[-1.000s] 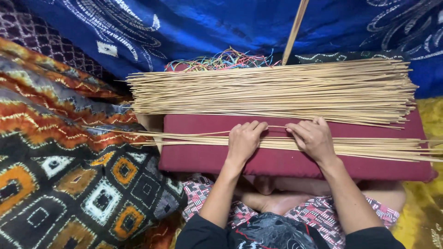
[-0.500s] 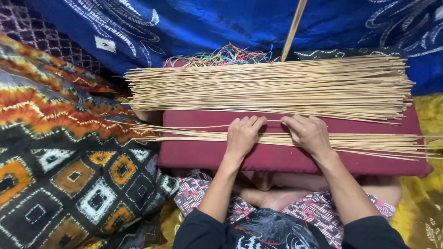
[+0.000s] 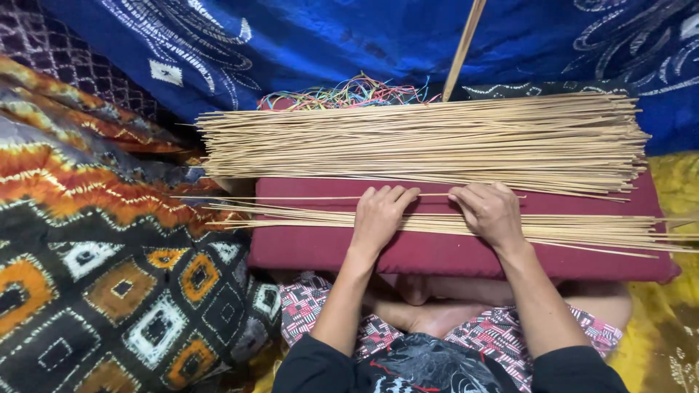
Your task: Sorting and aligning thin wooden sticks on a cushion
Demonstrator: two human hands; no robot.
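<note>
A dark red cushion lies across my lap. On its far half rests a thick pile of thin pale sticks. A smaller flat row of the same sticks runs along its near half. My left hand and my right hand lie palm down side by side on this smaller row, with the fingers curled over a single loose stick just beyond it. Neither hand lifts anything.
Thin coloured strands lie bunched behind the big pile. One stick stands upright at the back. Blue patterned cloth hangs behind, an orange and black patterned cloth fills the left, and yellow cloth shows at the right.
Both hands have slid a little toward the far side, from flat on the small row to fingertips over a single stick. The view has shifted slightly.
</note>
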